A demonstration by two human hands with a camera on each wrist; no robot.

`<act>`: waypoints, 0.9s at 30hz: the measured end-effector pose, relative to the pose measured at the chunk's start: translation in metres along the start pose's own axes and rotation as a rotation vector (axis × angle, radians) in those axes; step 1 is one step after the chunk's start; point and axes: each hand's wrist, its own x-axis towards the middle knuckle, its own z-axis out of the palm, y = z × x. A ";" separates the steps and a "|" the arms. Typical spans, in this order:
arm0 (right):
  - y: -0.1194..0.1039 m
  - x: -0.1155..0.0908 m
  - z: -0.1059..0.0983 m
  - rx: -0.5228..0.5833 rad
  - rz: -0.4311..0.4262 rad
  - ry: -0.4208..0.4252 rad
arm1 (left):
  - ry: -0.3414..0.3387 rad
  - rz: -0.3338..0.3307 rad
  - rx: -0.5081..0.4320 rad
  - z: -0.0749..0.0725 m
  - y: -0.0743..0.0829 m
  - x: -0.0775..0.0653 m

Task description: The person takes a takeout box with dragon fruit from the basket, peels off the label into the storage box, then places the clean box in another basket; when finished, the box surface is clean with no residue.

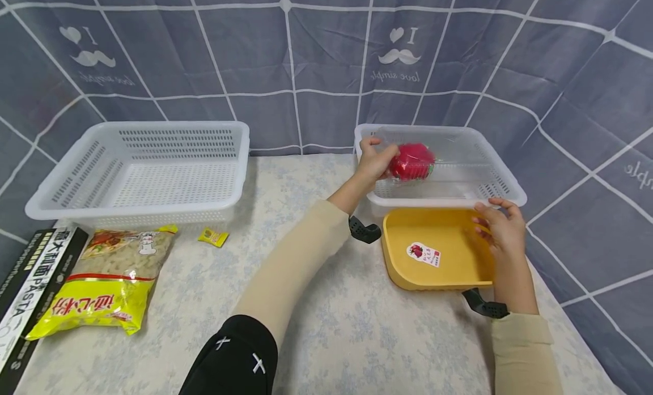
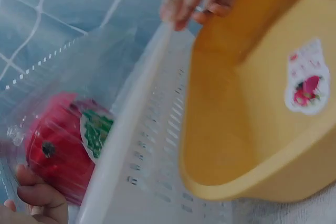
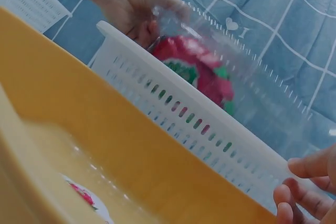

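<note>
A red dragon fruit (image 1: 412, 161) with a green-and-white label lies inside a clear plastic bag (image 3: 262, 93), over the right-hand white basket (image 1: 433, 203). At its left end my left hand (image 1: 376, 160) grips the bagged fruit, fingers curled against it in the left wrist view. My right hand (image 1: 502, 228) pinches the basket's front rim near the right corner, with its lower fingers curled over the yellow tub (image 1: 449, 262). The clear film stretches from the fruit across the basket toward that hand. The tub stands against the basket's front and carries a fruit sticker (image 1: 423, 254).
Another white basket (image 1: 138, 216) stands at the back left. Before it lie a small yellow packet (image 1: 213, 237), a yellow bag of food (image 1: 107, 279) and a black-and-white pasta box (image 1: 35, 293). A grey-blue checked curtain (image 1: 326, 60) hangs behind and to the right.
</note>
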 end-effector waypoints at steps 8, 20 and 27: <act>-0.001 -0.001 0.000 0.013 0.012 0.000 | 0.040 0.039 0.164 0.006 0.000 -0.001; -0.001 -0.004 0.001 0.013 0.000 -0.013 | -0.020 0.060 0.297 0.001 0.000 -0.003; 0.000 -0.003 0.001 0.013 0.003 -0.010 | -0.056 0.114 0.372 0.001 -0.003 -0.003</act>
